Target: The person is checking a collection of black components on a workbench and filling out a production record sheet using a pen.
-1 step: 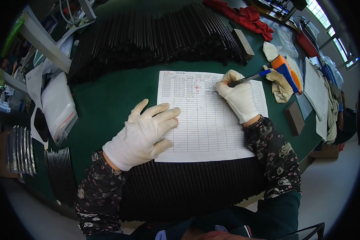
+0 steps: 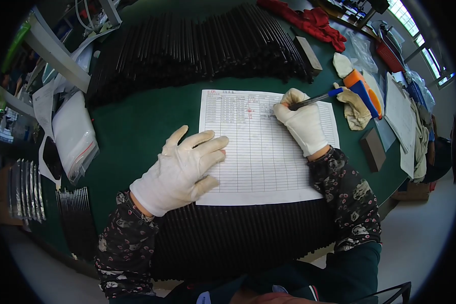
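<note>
Downward head-worn fisheye view

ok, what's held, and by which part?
The right hand holds a pen by its lower barrel, near the writing end. The left hand grips nothing; it lies spread over the left edge of the sheet.

"White cloth gloves (image 2: 175, 177) here, yellowish at the fingertips (image 2: 219, 143)!"
"And black sleeves (image 2: 349, 197), scattered with pale and pinkish floral print!"
"Dark teal clothing (image 2: 359, 261) too, with red-and-white striped trim (image 2: 314, 292)!"
</note>
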The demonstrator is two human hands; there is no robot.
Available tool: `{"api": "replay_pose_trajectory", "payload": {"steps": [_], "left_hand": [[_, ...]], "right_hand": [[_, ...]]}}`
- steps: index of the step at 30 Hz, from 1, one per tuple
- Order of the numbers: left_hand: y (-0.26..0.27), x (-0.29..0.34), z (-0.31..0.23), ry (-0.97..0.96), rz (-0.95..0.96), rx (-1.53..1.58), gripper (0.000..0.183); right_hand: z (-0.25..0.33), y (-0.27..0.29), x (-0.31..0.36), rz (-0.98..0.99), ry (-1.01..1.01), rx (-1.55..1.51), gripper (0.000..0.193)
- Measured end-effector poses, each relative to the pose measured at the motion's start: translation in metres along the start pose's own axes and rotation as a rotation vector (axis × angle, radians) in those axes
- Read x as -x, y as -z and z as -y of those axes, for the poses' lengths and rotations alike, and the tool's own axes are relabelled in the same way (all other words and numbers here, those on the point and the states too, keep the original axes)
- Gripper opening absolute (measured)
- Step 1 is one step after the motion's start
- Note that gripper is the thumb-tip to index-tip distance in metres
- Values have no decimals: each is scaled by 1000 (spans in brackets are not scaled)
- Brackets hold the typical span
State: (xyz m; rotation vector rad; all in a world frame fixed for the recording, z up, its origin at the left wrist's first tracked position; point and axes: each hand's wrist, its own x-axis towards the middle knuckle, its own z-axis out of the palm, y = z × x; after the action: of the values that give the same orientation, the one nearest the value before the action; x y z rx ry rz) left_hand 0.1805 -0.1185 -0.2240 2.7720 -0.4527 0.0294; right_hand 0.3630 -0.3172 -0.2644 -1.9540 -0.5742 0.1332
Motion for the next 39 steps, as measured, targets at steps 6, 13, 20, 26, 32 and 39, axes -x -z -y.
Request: {"api": "replay_pose_trajectory", "payload": {"steps": [6,13,20,26,32,39], "left_hand": [[-2,1,1,3,-2,-1,37],[-2,1,1,5,6,4,38],[0,0,0,15,25,-1,37],[-2,0,1,6,1,13,36],[-1,-1,0,9,16,0,36],[-1,1,-1,9,4,53,40]], "right_hand": [[2,-1,0,10,-24,2,12],[2,0,1,21,-17,-6,12],[0,-1,0,12,-16,-9,12],[1,0,0,2,-29,3,11],[0,0,0,-1,1,23,12],[7,-2,4,-1,-20,0,16]]}}
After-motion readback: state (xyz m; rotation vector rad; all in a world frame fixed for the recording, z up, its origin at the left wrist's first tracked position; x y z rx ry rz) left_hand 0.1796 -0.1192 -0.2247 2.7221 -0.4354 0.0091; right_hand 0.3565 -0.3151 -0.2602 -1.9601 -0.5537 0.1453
